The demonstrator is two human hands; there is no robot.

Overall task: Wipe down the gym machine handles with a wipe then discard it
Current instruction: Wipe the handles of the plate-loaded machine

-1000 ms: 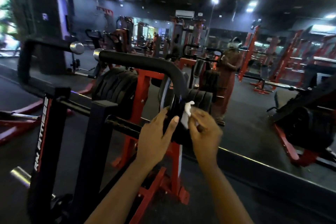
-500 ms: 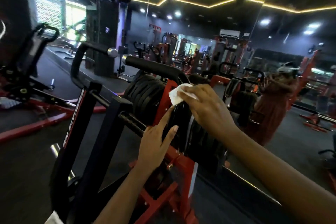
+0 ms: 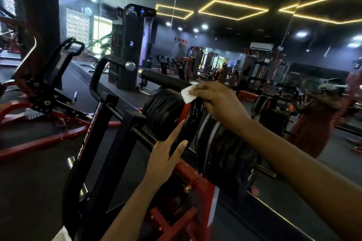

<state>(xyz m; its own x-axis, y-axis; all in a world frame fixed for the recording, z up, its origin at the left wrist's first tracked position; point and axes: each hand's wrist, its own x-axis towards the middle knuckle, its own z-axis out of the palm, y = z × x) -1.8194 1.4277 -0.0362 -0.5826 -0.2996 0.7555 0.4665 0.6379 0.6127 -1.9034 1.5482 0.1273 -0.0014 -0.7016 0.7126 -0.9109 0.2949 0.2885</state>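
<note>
Atop black padded machine handle (image 3: 164, 80): R hand (image 3: 217, 103) pinches small white wipe (image 3: 187, 94) at bend. L hand (image 3: 166, 156), fingers straight, rests on black weight plate (image 3: 191, 123). Best: wrap wipe round grip, drag firmly twd chrome end.

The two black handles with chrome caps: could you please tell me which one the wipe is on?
The right-hand handle, where the right hand holds the wipe at its bend; the left handle is bare.

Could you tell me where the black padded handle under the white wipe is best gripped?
From above, grip the straight stretch of the black padded handle beside its chrome end cap: it lies nearly level there, clear of the white wipe.
</note>
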